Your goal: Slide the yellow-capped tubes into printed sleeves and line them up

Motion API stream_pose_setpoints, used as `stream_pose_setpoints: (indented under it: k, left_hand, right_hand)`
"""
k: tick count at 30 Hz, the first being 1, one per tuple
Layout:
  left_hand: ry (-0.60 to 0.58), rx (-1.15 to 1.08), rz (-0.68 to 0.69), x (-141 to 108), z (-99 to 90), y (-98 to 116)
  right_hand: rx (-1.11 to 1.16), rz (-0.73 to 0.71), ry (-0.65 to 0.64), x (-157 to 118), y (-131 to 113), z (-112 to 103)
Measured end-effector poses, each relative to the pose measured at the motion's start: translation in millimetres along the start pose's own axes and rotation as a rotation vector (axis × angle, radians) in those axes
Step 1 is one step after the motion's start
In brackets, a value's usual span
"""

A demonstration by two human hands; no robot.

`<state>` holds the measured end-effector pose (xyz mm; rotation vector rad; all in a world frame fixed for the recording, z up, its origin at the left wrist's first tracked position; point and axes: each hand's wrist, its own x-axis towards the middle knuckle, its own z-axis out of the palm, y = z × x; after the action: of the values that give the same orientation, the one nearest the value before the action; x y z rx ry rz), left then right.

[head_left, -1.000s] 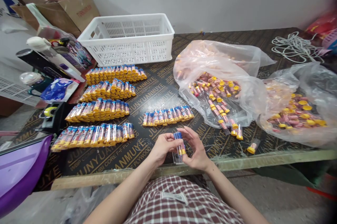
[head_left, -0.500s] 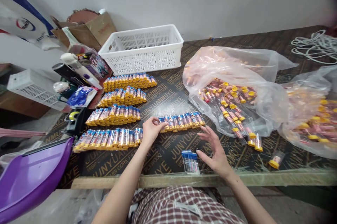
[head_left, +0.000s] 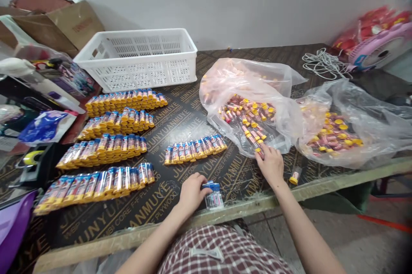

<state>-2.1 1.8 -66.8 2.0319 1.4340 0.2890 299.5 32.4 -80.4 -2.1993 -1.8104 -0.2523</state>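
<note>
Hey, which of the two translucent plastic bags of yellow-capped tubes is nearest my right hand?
The left translucent plastic bag: your right hand is at its front edge, while the other bag lies farther right.

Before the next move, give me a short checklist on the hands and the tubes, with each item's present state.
1. Left hand at the blue-topped clear pieces: ok.
2. Right hand at the yellow-capped tubes by the bag's mouth: ok.
3. Tube gripped by the right hand: cannot tell, the hand hides it.
4. Short row of tubes lined up, apart from both hands: ok.
5. Loose tube well back from the table's front edge: not ok, it lies close.
</note>
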Motion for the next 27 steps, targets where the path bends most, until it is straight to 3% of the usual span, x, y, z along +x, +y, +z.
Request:
stream_pose_setpoints:
  k: [3, 9, 12, 15, 20, 23, 27]
  left_hand:
    - [0.022, -0.006, -0.016, 0.3, 10.5, -3.0]
    - [0.025, -0.005, 0.031, -0.8, 8.4, -8.1]
    - [0.109, -0.089, 0.031, -4.5, 5.6, -4.7]
    - [0.173, -0.38, -0.029, -2.7, -1.4, -0.2]
    - [0.225, -1.084, -0.302, 12.4, -20.9, 4.8]
    - [0.261, -1.357, -0.389, 20.2, -31.6, 5.7]
    - [0.307, -1.541, -0.476, 25.0, -39.1, 4.7]
  right_hand:
    - [-0.074, -0.009, -0.112, 5.3, 3.2, 5.1]
    - [-0.042, -0.006, -0.133, 5.4, -11.7, -3.9]
    - [0.087, -0.026, -0.128, 1.7, -21.3, -14.8]
    - [0.439, -0.042, -0.096, -5.4, -36.1, -30.6]
    - [0.918, -0.04, -0.09, -20.7, -70.5, -61.0]
    - [1.093, -0.065, -0.135, -31.9, -90.6, -72.1]
    - [1.184, -0.098, -0.166, -47.6, -109.3, -76.0]
